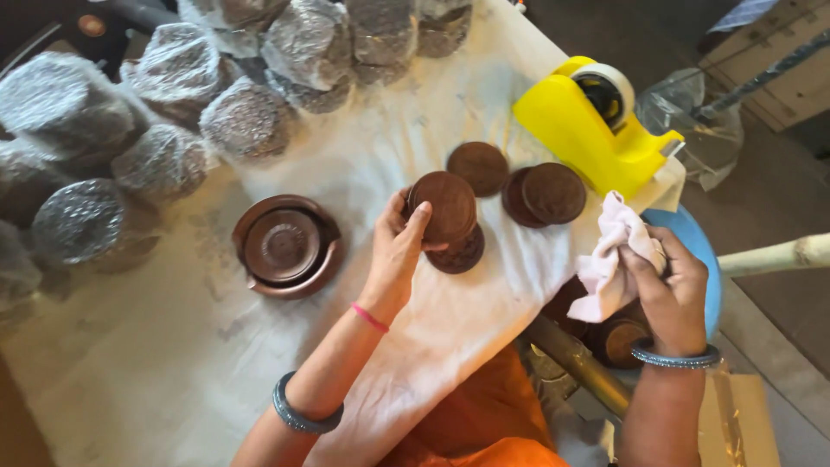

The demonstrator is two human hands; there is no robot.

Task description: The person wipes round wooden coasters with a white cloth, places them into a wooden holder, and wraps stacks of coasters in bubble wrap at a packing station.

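Left hand (396,246) grips round brown disc (443,206); right hand (670,290) clutches pale cloth (609,259).

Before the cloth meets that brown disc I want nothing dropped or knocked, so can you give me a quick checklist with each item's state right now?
1. Left hand grips the brown disc, fingers at its edge: ok.
2. Right hand has the white cloth bunched and ready: ok.
3. Cloth already touching the held disc: not ok, they are apart.
4. Other loose discs lie flat on the white sheet: ok.
5. Yellow tape dispenser stands clear of both hands: ok.
6. Held disc's surface clean: cannot tell.
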